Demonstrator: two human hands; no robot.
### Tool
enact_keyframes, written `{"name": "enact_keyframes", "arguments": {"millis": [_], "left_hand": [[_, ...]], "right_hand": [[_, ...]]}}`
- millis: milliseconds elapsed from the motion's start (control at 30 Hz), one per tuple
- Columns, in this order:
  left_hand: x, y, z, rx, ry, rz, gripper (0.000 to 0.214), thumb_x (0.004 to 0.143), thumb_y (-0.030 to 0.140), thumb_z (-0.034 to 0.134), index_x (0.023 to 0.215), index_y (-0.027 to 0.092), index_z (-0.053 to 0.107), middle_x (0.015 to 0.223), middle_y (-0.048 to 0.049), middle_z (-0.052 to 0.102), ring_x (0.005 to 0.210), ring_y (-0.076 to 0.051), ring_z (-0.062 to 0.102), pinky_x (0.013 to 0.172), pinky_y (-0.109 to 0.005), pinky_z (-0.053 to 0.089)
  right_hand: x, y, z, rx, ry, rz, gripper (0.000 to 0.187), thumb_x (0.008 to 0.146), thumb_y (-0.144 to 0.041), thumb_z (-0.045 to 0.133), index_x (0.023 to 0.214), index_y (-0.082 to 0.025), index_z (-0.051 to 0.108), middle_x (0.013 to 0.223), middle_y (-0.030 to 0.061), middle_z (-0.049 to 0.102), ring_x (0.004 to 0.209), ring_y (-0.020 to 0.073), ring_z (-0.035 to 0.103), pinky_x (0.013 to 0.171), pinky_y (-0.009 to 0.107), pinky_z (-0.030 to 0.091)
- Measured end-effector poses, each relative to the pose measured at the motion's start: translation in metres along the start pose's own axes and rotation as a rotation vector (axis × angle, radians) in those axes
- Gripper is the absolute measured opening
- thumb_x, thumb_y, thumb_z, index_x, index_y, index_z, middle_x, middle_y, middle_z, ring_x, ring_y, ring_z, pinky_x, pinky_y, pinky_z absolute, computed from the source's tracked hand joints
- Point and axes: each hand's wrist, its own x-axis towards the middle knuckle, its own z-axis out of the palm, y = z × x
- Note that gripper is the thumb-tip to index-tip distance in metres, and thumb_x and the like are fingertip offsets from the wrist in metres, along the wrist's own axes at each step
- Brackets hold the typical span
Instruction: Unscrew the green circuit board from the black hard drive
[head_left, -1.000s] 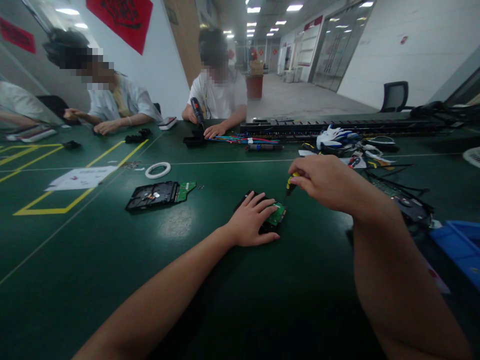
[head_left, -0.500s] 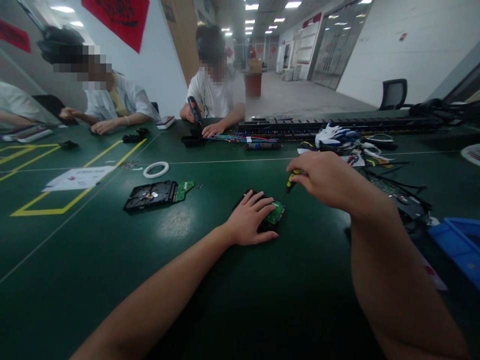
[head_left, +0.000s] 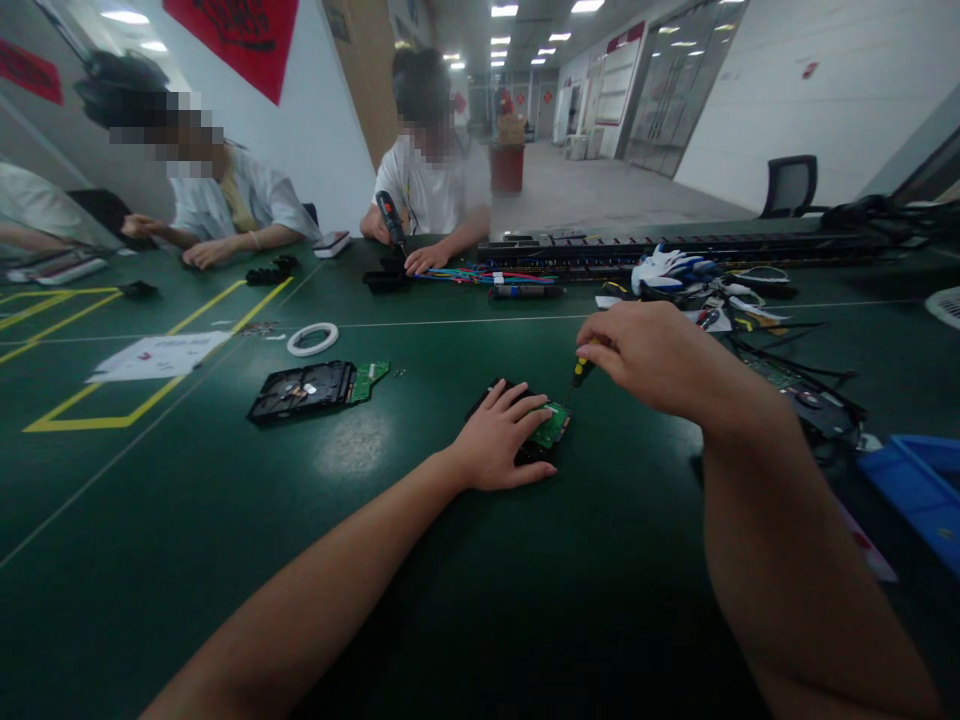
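My left hand [head_left: 504, 438] lies spread across a hard drive [head_left: 534, 455], fingers stretched out over the top and thumb along the near side. Between and beyond the fingers shows the drive's green circuit board [head_left: 553, 426]. In my right hand [head_left: 637, 350], thumb and fingers are closed around a black and yellow screwdriver [head_left: 580, 371]. Its shaft points down to the right edge of the board; whether the tip sits in a screw is too small to tell. Another black hard drive [head_left: 307, 391], its green board sticking out, rests to the left with several tiny screws [head_left: 400, 373] beside it.
A white tape roll [head_left: 313, 340] and papers [head_left: 157, 357] lie at left. Gloves [head_left: 671, 272], cables and drive parts [head_left: 810, 400] clutter the right, near a blue bin [head_left: 915, 490]. Across the table, a co-worker [head_left: 431, 180] holds a power screwdriver [head_left: 391, 218]; another person sits further left.
My right fingers have shifted slightly around the screwdriver handle, and less of the handle shows. My left hand and the hard drive have stayed in place.
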Motion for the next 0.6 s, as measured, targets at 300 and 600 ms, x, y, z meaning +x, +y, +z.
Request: {"name": "enact_keyframes", "arguments": {"millis": [300,600], "left_hand": [[-0.001,0.0,0.0,-0.005,-0.001,-0.007,0.088,0.09,0.08,0.057,0.156,0.023,0.048,0.165,-0.0108,0.046,0.158,-0.042,0.03,0.131,-0.068,0.012],[-0.001,0.0,-0.001,-0.01,0.0,-0.008,0.088,0.09,0.08,0.058,0.156,0.023,0.048,0.164,-0.0113,0.046,0.158,-0.042,0.03,0.131,-0.067,0.013]], "right_hand": [[-0.003,-0.005,-0.003,-0.125,-0.041,0.19,0.039,0.1,-0.052,0.059,0.087,-0.019,0.077,0.079,0.0098,0.075,0.074,0.0259,0.067,0.065,0.035,0.039],[-0.001,0.003,0.001,-0.003,-0.003,-0.051,0.02,0.095,-0.02,0.061,0.107,-0.02,0.078,0.106,0.0094,0.079,0.098,0.0265,0.071,0.084,0.036,0.048]]}}
